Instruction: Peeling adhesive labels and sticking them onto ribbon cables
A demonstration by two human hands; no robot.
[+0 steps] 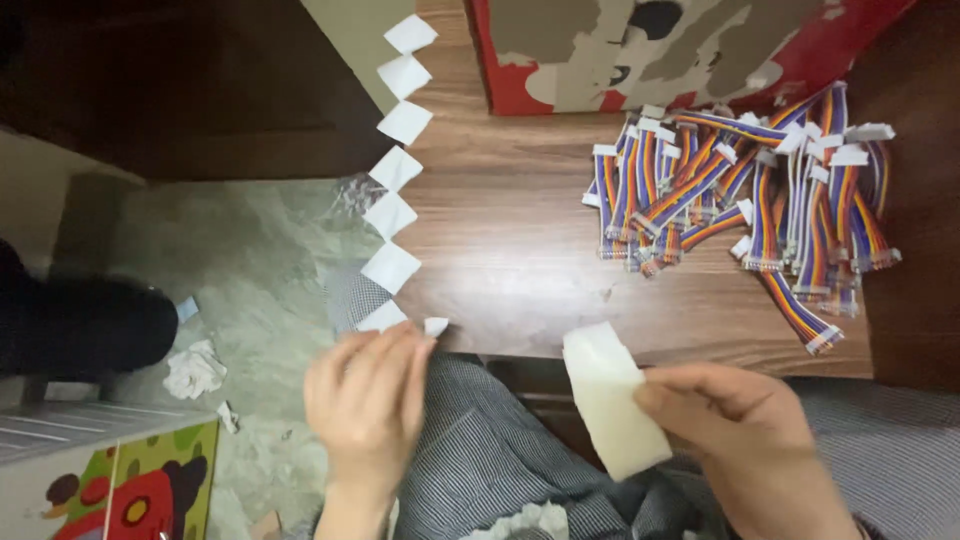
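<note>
Right hand point(750, 440) pinches white strip point(612, 398); left hand's point(365, 395) fingertips press small square point(436, 326).

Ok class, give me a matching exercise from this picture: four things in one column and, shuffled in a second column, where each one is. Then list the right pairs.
Things
1. white squares
2. rainbow ribbon cables
3. white strip
4. crumpled paper

Places
A. on the floor, left of the table
B. in a row along the table's left edge
C. heaped on the table's right side
D. held in the right hand

Pairs: 1-B, 2-C, 3-D, 4-A
</note>
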